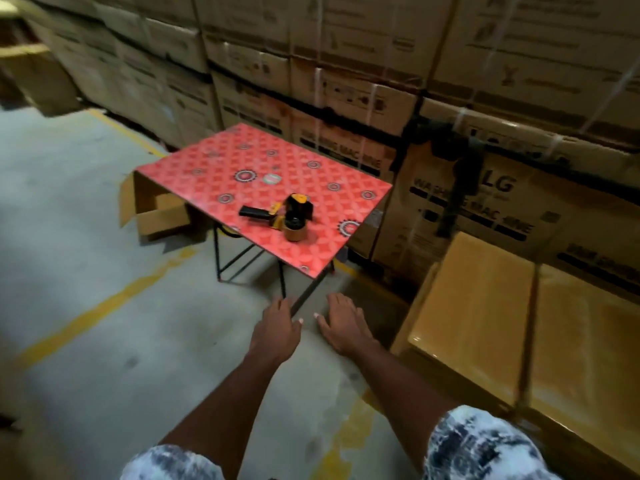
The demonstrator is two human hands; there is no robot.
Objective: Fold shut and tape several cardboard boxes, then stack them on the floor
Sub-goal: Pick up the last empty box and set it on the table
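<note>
closest in, at 6 o'clock, two patterned sleeves (485, 445) with both bare arms reaching out over the grey floor (121, 358). the left hand (277, 323) and right hand (343, 323) hover side by side, palms down, fingers straight and slightly spread, holding nothing and not touching each other. at 3 to 4 o'clock from the hands there are two closed boxes (474, 306) side by side with shiny tops. can't tell if they're taped, too blurry. a yellow line (86, 317) runs across the floor out at 9 o'clock. further out at 12 o'clock stands a red table (214, 171) on thin black legs, its nearest legs just past the fingertips. the tape gun (284, 216) lies on the table's near right part, black handle pointing to 9 o'clock, brown roll nearest the hands. at 10 o'clock an open box (152, 213) sits on the floor, partly tucked under the table's left corner, flaps up. behind it all, from 10 round to 2 o'clock, a wall of stacked cartons (346, 64), some printed lg washing machine.
</note>
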